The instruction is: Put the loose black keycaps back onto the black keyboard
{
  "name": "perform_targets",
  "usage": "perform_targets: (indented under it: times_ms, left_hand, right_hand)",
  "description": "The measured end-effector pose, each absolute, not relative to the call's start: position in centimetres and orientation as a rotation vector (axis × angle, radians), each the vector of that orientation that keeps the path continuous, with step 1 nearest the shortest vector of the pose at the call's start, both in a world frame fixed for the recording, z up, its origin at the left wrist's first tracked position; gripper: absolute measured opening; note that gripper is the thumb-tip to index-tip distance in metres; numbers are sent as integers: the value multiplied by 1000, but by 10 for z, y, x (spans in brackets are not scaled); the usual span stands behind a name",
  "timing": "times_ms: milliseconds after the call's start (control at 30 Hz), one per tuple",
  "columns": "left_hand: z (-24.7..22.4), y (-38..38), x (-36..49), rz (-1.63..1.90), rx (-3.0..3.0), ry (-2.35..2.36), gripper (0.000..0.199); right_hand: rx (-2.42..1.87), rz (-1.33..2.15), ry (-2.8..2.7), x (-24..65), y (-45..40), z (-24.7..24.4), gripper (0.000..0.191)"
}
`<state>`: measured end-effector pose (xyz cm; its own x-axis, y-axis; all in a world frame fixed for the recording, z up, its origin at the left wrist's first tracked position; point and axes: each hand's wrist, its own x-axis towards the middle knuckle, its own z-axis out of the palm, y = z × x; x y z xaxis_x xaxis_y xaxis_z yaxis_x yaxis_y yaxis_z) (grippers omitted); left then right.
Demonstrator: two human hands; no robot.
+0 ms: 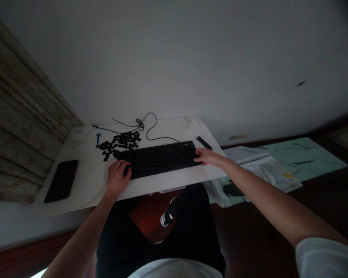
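Note:
A black keyboard (pixel 162 157) lies slightly slanted on the white table, its cable running off the back edge. My left hand (pixel 118 178) grips its left end, fingers over the corner and thumb along the front. At the right end, my right hand (pixel 206 156) pinches the edge between thumb and fingers. Loose black keycaps (pixel 127 139) are heaped behind the keyboard's left half. Left of that heap is a small blue tool (pixel 98 140), perhaps a razor or a brush. A dark narrow bar (pixel 204 143) rests behind my right hand; its kind is unclear.
The coiled cable (pixel 139 124) lies along the back by the wall. On the white table (pixel 89 185) are a black phone or tablet (pixel 62 180) at left and a clear plastic tray (pixel 82 132) in the back corner. Plastic bags (pixel 268 170) lie lower at right.

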<state>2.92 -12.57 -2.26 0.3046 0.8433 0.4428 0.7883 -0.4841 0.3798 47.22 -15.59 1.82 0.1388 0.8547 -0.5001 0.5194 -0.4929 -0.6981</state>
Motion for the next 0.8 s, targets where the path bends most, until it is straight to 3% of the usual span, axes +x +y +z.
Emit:
perform_targets:
  times_ms: [233, 333, 467, 600, 800]
  left_hand:
    - [-22, -126, 30, 945, 2445, 1573, 20]
    - [-22, -125, 29, 954, 2425, 1575, 19]
    - [-22, -127, 29, 991, 2400, 1554, 18]
    - [-24, -124, 25, 1075, 2315, 1578, 21]
    - [-30, -82, -1, 1025, 2217, 1728, 43]
  right_hand:
    - [-2019, 1346, -1299, 475, -159, 21, 33]
    - [-1902, 1371, -1178, 482, -165, 17, 24]
    - [-1956, 1085, -881, 482, -171, 0, 24]
    - [-1892, 750, -811, 472, -174, -23, 40]
    - [-1831, 342, -922, 468, -180, -45, 56]
